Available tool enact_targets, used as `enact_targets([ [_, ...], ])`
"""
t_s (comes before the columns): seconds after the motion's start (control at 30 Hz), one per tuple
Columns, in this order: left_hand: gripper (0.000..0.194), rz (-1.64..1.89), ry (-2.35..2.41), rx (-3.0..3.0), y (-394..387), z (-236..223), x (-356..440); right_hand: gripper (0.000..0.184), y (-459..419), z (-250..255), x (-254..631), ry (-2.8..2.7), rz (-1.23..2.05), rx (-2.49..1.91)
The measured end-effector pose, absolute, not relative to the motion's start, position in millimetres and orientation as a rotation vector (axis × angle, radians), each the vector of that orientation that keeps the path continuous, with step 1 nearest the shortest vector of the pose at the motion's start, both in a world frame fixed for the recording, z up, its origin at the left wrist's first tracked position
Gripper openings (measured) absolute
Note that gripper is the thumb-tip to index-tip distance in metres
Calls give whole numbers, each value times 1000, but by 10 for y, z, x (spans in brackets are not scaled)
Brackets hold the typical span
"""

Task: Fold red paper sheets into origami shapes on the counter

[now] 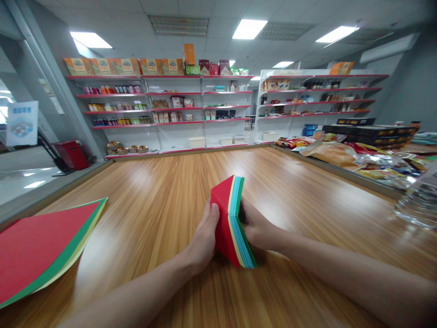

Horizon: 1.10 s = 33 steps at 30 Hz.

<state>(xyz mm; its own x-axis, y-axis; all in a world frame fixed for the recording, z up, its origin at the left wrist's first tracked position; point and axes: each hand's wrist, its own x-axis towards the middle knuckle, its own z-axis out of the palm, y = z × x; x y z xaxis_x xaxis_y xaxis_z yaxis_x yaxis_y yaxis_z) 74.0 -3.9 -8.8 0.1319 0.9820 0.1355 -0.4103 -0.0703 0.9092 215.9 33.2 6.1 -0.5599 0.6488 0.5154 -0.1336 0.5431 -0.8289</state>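
Note:
Between my two hands, a stack of coloured paper [225, 205] is held above the wooden table [164, 191], bent along a crease across its middle. Its near face is red, and yellow, light blue and green layers show along the right edge. My left hand [206, 232] grips the left side, thumb on the red face. On the green side, my right hand [257, 225] holds the stack from behind; its fingertips are hidden by the paper. Larger sheets of red, green and yellow paper [44, 246] lie at the table's left.
A clear plastic bottle [421, 200] stands at the right edge. Packaged snacks [337, 157] and stacked black boxes [368, 134] lie beyond the table's raised right border. Shelves [174, 123] of goods line the back. A red box-like object [71, 154] stands on the floor at left.

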Motion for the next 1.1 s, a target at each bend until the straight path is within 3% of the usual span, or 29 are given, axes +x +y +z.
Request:
enact_targets([
  [0.4, 54, 1556, 1118, 1294, -118, 6, 773, 33, 264, 81, 2093, -1743, 1204, -436],
  [0.77, 49, 1521, 954, 1297, -249, 49, 720, 40, 115, 103, 2077, -1781, 1256, -444],
  [0.97, 50, 1579, 822, 1146, 1, -24, 713, 41, 409, 506, 2282, -2021, 810, -723],
  [1.1, 60, 1482, 780, 1111, 72, -33, 742, 24, 540, 809, 2524, -2155, 545, -900],
])
